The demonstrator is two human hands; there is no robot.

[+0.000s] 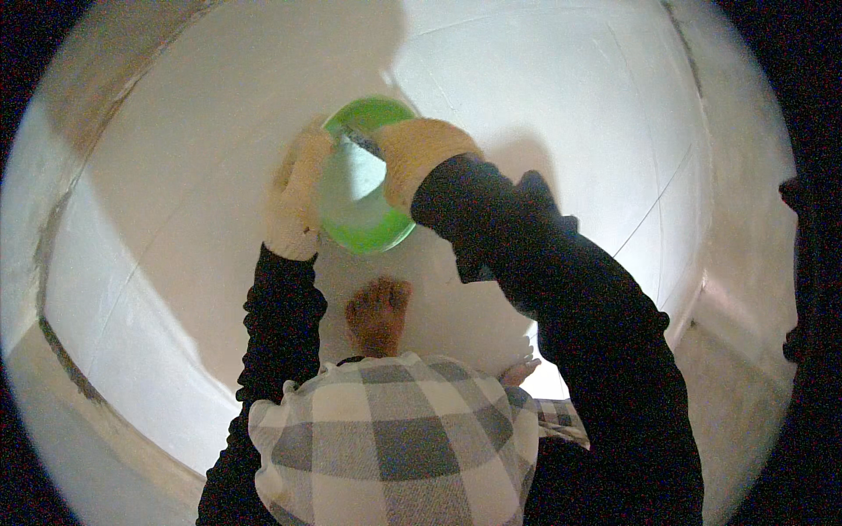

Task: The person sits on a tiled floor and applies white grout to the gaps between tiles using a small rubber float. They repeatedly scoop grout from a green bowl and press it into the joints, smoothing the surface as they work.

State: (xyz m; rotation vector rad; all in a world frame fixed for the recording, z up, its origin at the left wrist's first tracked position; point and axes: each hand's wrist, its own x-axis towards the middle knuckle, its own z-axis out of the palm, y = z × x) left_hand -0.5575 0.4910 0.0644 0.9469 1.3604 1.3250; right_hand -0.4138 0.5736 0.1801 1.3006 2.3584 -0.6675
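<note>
A round green bowl (369,238) rests on the pale floor in front of me, with pale material inside it. My left hand (301,188), in a tan knit glove, is closed along the bowl's left rim. My right hand (423,158), gloved likewise, reaches over the bowl's right side, its fingers curled and pointing inward. From those fingers a flat tool with a dark edge (361,142) extends over the bowl. A bright, pale surface below that edge looks like its blade, though I cannot tell it clearly from the bowl's contents.
Large pale tiles form the floor (544,79), crossed by thin joints and strong shadows. Walls rise at the left (53,237) and right (745,175). My bare foot (379,313) is just behind the bowl; part of the other (522,372) shows farther right.
</note>
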